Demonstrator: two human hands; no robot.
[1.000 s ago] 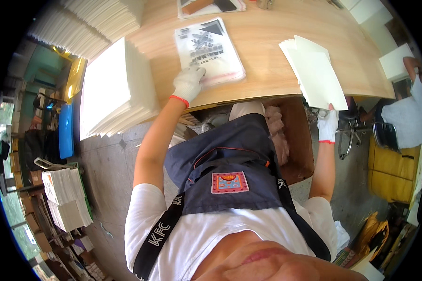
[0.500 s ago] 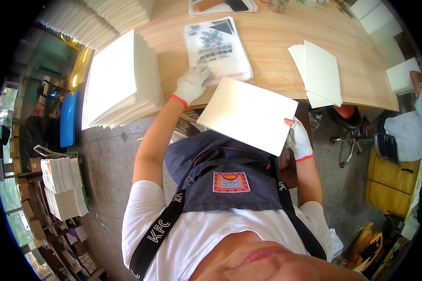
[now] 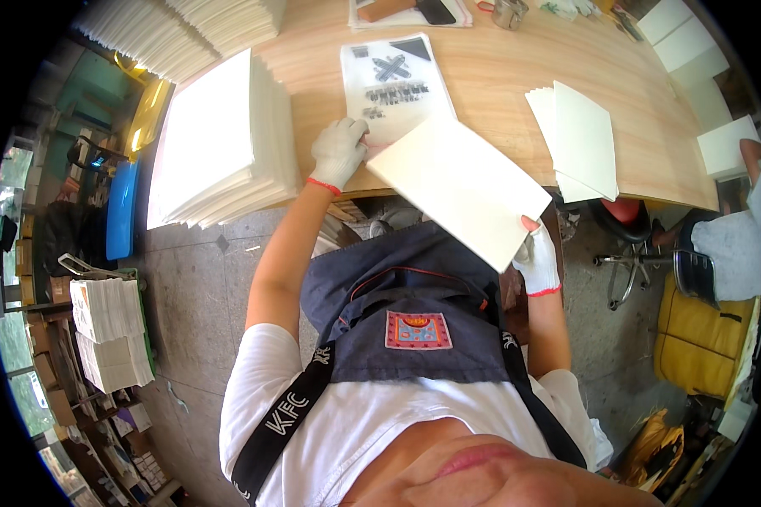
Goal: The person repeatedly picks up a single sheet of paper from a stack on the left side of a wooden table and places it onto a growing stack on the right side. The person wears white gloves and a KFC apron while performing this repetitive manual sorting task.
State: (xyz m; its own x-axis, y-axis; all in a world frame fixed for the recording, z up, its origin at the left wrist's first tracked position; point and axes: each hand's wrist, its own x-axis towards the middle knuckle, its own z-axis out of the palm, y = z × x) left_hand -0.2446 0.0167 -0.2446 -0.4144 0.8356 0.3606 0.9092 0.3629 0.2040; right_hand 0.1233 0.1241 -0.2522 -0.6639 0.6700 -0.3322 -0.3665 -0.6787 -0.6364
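Note:
My right hand, in a white glove with a bare thumb tip, grips a blank cream-white booklet by its near right corner. The booklet is tilted over the table's front edge, its far end overlapping a pile of printed, translucent plastic bags. My left hand, gloved too, is closed at the near left corner of that pile, its thumb and forefinger pinching the edge of a bag. The booklet's left corner is close beside these fingers; whether they touch is hard to tell.
A tall stack of white booklets stands on the left of the wooden table, with more stacks behind. Several loose booklets lie right. A metal cup stands at the back. A wheeled chair and another person are at right.
The booklet has turned and moved farther over the bag pile, its far end rising. My left hand has shifted slightly left, and its fingers have curled in at the bag's edge.

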